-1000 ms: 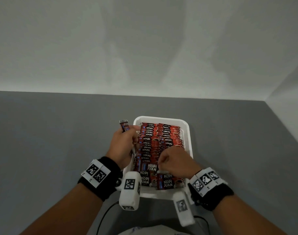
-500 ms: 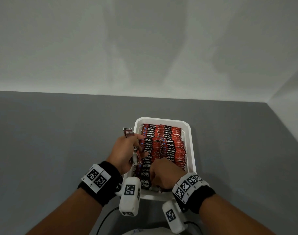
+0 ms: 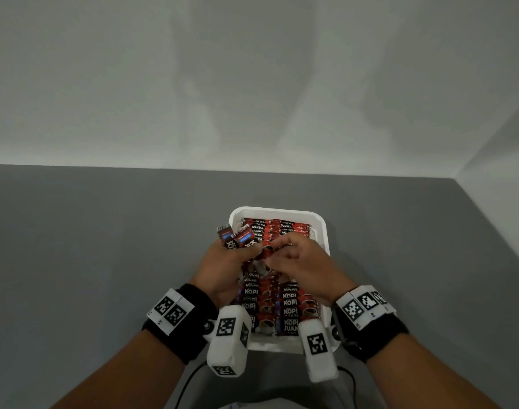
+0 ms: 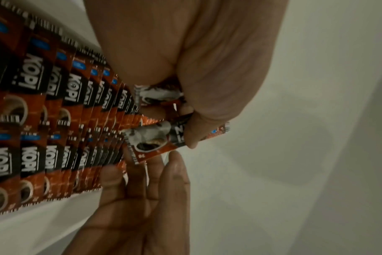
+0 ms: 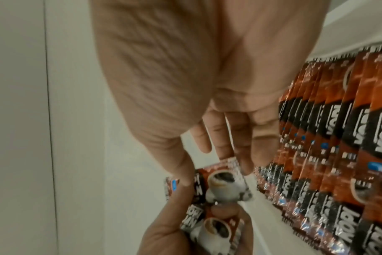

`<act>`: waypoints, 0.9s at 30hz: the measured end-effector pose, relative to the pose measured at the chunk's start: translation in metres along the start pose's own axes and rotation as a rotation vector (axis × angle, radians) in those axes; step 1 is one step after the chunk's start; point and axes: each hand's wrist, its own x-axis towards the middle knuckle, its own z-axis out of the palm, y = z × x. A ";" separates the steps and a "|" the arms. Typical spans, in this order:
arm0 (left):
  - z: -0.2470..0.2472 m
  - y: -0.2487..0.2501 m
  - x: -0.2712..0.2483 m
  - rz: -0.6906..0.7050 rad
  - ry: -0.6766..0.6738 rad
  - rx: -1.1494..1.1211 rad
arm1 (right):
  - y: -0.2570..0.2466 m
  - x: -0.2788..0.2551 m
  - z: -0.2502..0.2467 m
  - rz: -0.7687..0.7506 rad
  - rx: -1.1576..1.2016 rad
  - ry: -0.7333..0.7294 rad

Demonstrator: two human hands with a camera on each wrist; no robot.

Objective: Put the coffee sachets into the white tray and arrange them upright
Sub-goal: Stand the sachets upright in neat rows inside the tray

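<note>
The white tray [image 3: 324, 231] sits on the grey table and holds two rows of red-and-black coffee sachets [image 3: 285, 302] standing on edge, also seen in the wrist views [image 4: 55, 120] [image 5: 338, 155]. My left hand [image 3: 251, 250] hovers over the tray's left side and grips a few sachets [image 3: 240, 239], fanned at the top. My right hand [image 3: 274, 250] meets it from the right. Its thumb and fingers pinch the foremost held sachet [image 5: 220, 184] [image 4: 155, 139]. The tray's middle is hidden under both hands.
The grey table [image 3: 105, 261] runs back to a white wall and ends at a side wall on the right. A black cable [image 3: 190, 376] hangs at the near edge. White camera blocks [image 3: 228, 340] hang below both wrists, over the tray's near rim.
My right hand has left the near rows in the tray and risen to the sachets in my left hand. The left hand has drifted slightly right over the tray.
</note>
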 end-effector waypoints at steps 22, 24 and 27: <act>-0.014 -0.004 -0.002 -0.089 0.111 0.139 | 0.027 -0.014 -0.019 0.014 -0.839 -0.367; -0.014 -0.005 -0.003 -0.076 0.112 0.171 | 0.036 -0.014 -0.013 0.031 -0.889 -0.410; -0.012 -0.005 -0.006 -0.039 0.064 0.247 | 0.048 -0.012 -0.007 0.041 -0.984 -0.433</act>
